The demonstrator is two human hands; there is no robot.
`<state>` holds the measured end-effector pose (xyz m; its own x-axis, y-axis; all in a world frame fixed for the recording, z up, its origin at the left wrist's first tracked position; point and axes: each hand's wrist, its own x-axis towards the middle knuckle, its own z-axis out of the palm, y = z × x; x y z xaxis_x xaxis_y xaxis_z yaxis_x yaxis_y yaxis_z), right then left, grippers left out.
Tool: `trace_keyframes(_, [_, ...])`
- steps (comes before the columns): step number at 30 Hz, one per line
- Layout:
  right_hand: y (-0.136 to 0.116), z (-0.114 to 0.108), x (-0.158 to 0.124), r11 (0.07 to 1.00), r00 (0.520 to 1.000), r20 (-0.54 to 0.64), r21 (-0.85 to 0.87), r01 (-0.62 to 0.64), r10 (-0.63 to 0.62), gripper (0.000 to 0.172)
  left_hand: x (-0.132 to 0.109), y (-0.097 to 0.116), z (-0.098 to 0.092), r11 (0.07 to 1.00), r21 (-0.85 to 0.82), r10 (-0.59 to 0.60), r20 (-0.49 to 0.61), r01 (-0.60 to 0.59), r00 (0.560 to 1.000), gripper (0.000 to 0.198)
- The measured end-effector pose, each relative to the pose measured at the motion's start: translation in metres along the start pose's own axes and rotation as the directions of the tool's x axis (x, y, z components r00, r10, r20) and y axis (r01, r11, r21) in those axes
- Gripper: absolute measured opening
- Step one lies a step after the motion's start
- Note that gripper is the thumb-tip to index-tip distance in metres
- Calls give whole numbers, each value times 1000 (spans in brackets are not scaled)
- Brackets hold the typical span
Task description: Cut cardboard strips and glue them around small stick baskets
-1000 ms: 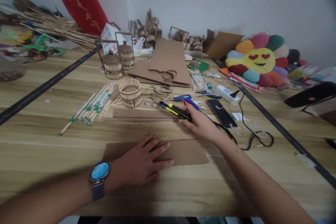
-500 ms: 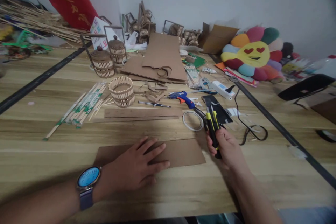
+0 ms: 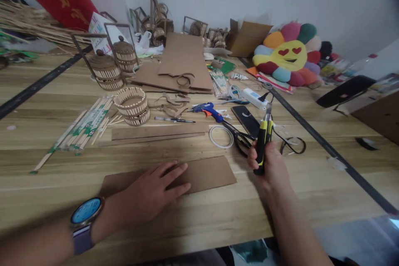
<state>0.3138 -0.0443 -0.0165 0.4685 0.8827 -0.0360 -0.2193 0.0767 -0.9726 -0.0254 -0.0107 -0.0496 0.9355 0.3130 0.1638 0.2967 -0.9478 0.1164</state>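
Observation:
My left hand (image 3: pixel 149 191), with a watch on its wrist, lies spread on a brown cardboard strip (image 3: pixel 212 172) near the table's front. Part of the strip is hidden under that hand. To the right, my right hand (image 3: pixel 271 162) is closed round a black and yellow utility knife (image 3: pixel 263 143), held up above the table with its tip pointing away from me. Beyond the strip lie narrower cardboard pieces (image 3: pixel 158 132), a pen (image 3: pixel 174 119) and a white ring of tape (image 3: pixel 221 137). Scissors (image 3: pixel 241 139) rest just left of the knife.
A slatted round basket (image 3: pixel 132 106) stands beside packs of sticks (image 3: pixel 84 122). Behind the pen is a blue glue gun (image 3: pixel 208 111). A phone (image 3: pixel 246 119), a power strip (image 3: pixel 255 97) and cables lie at right. Cardboard sheets (image 3: pixel 183 56), lidded buckets (image 3: pixel 107 70) and a flower cushion (image 3: pixel 289 52) are farther back.
The view has swung to the right, so most things sit farther left. My right hand has raised and turned the knife slightly rightward. My left hand stays on the cardboard.

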Motion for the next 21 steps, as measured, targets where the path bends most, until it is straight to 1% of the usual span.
trace_keyframes(5, [5,2,0,1000,1000,18,-16,-4,4,62,-1,-8,-4,998,60,35,-86,-30,996,37])
trace_keyframes(9, [8,4,0,1000,1000,13,2,-5,5,57,-5,-17,-8,989,146,57,-168,-32,984,28])
trace_keyframes(11, [8,3,-1,1000,1000,1,12,-29,29,55,-7,-18,-11,985,173,38,-190,-5,981,28])
trace_keyframes(14, [6,2,-2,997,997,12,16,-73,72,53,-9,-16,-16,981,190,-7,-193,45,981,36])
trace_keyframes(17, [3,2,-5,995,992,85,10,-96,94,50,-8,-13,-18,979,193,-39,-178,73,983,44])
trace_keyframes(21, [1,5,-9,997,980,183,-21,-78,81,43,-6,-12,-18,975,208,-44,-166,79,985,47])
